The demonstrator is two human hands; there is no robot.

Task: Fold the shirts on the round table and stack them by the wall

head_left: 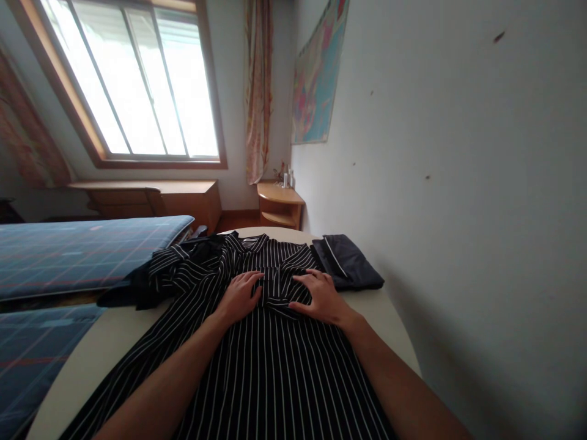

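A black shirt with white stripes [275, 373] lies spread over a round pale table, its collar at the far edge. My left hand [241, 296] rests on the upper part of the shirt, fingers stretched out and apart. On the other side of the middle, my right hand [318, 296] touches the cloth with its fingers spread. Between the two hands the fabric is bunched, with a folded sleeve crossing the chest. Another sleeve runs down the left side towards me. Neither hand grips anything that I can see.
Folded dark clothing [351, 261] sits at the table's [398, 330] right edge, near the white wall [481, 244]. Rumpled dark cloth [132, 287] hangs over the left edge, beside a blue plaid mattress [92, 250]. A desk [188, 186] and corner shelf [280, 194] stand beyond.
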